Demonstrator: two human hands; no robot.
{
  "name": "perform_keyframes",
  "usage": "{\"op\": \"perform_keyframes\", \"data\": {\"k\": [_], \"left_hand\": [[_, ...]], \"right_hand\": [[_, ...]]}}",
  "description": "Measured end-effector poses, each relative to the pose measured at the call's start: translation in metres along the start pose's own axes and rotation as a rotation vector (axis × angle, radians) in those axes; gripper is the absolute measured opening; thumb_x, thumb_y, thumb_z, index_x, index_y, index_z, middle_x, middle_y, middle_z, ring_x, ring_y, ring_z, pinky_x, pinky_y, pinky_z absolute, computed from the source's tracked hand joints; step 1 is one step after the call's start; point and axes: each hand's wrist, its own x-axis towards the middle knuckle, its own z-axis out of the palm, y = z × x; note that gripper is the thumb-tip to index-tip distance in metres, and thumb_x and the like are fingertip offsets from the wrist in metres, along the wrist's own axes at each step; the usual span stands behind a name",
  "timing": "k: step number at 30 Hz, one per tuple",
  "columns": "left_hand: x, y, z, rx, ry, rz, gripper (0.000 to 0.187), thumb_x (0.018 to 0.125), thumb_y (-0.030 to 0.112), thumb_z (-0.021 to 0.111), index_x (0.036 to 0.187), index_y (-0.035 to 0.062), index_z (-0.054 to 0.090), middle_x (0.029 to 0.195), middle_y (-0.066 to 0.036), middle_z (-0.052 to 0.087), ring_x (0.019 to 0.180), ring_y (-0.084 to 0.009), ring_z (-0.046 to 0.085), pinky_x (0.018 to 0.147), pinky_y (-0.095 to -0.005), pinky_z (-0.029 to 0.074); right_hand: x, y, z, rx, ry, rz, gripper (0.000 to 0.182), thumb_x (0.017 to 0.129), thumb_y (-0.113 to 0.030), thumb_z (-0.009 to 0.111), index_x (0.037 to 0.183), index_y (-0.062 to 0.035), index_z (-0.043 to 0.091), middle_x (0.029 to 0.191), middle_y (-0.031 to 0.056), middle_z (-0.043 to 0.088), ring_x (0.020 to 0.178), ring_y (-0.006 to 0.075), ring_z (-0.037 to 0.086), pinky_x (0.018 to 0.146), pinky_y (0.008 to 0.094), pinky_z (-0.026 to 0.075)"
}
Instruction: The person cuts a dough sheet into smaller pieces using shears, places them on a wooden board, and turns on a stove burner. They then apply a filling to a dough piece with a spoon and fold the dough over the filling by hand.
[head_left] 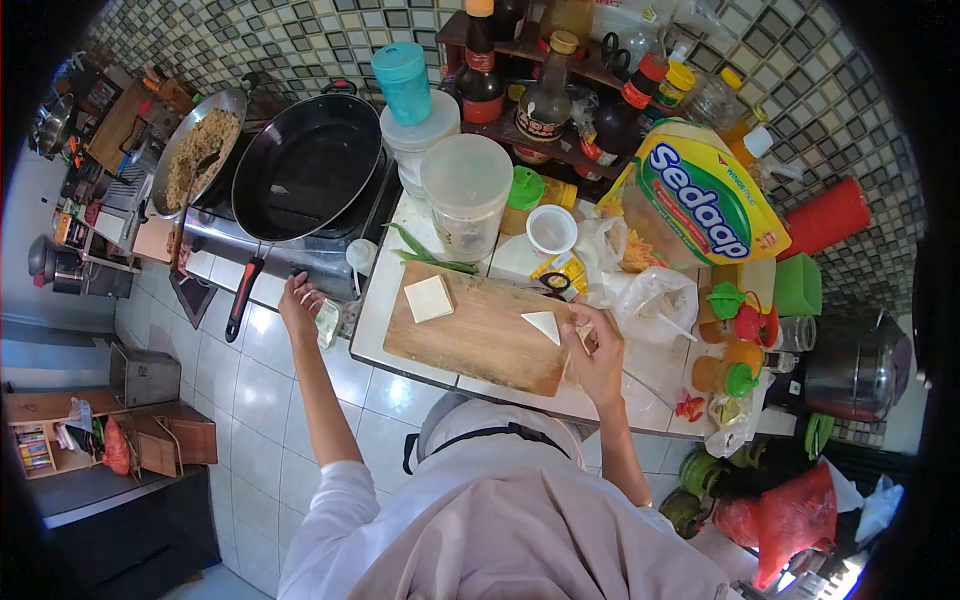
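Note:
My left hand point(300, 305) is at the front of the gas stove point(270, 255), fingers bent around a small dark knob at its edge. Behind it on the burner sits a black frying pan point(310, 165), its red-and-black handle point(243, 298) pointing toward me. My right hand point(598, 360) rests by the right end of the wooden cutting board point(480, 345), fingers loosely curved and apart. Beside its fingertips lies a white triangular slice point(542, 326). A stack of white square slices point(429, 299) is on the board's left part.
A wok of brown crumbly food point(205, 145) stands left of the frying pan. Green chillies point(425, 250), a clear tub point(467, 195), a white cup point(551, 230) and a yellow Sedaap package point(700, 195) stand behind the board. Sauce bottles point(482, 75) line a rack.

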Motion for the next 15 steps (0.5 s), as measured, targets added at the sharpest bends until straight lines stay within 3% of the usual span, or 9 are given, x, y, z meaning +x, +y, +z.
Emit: {"op": "perform_keyframes", "data": {"k": [3,4,9,11,15], "left_hand": [[0.064,-0.038,-0.036,-0.235,0.053,-0.117,0.035,0.087,0.03,0.046,0.103,-0.0004,0.05,0.088,-0.009,0.054,0.067,-0.0188,0.052,0.066,-0.0271,0.049],[0.092,-0.052,-0.054,-0.244,0.051,-0.151,0.04,0.087,0.031,0.043,0.106,-0.0048,0.043,0.087,-0.012,0.051,0.074,-0.021,0.052,0.071,-0.0329,0.052],[0.148,-0.066,-0.068,-0.279,0.18,-0.225,0.049,0.088,0.035,0.038,0.111,-0.0072,0.037,0.093,-0.018,0.048,0.07,-0.025,0.053,0.067,-0.0338,0.054],[0.165,-0.073,-0.073,-0.357,0.229,-0.201,0.045,0.087,0.037,0.04,0.102,-0.0057,0.038,0.094,-0.016,0.047,0.082,-0.025,0.053,0.071,-0.0371,0.054],[0.181,-0.081,-0.084,-0.35,0.191,-0.287,0.031,0.085,0.027,0.047,0.091,-0.0034,0.045,0.082,-0.011,0.05,0.071,-0.0183,0.054,0.062,-0.0314,0.056]], "right_hand": [[-0.001,-0.004,-0.003,0.007,0.025,-0.043,0.026,0.073,-0.004,0.063,0.099,-0.0069,0.058,0.074,0.0004,0.046,0.047,0.0038,0.032,0.041,0.0195,0.027],[0.0,-0.007,-0.005,0.009,0.027,-0.045,0.026,0.073,-0.004,0.063,0.099,-0.0069,0.058,0.074,0.0004,0.046,0.047,0.0038,0.032,0.041,0.0195,0.027],[-0.001,-0.019,-0.012,0.006,0.058,-0.024,0.026,0.072,-0.003,0.063,0.097,-0.0058,0.058,0.073,0.0005,0.045,0.047,0.0045,0.03,0.042,0.0197,0.026],[-0.001,-0.022,-0.015,-0.007,0.069,-0.026,0.026,0.072,-0.002,0.063,0.097,-0.0054,0.058,0.073,0.0006,0.045,0.047,0.0045,0.03,0.042,0.0197,0.025],[-0.001,-0.025,-0.017,-0.028,0.079,-0.007,0.026,0.072,-0.004,0.064,0.097,-0.0078,0.058,0.074,0.0029,0.048,0.048,0.0077,0.034,0.042,0.0212,0.029]]}}
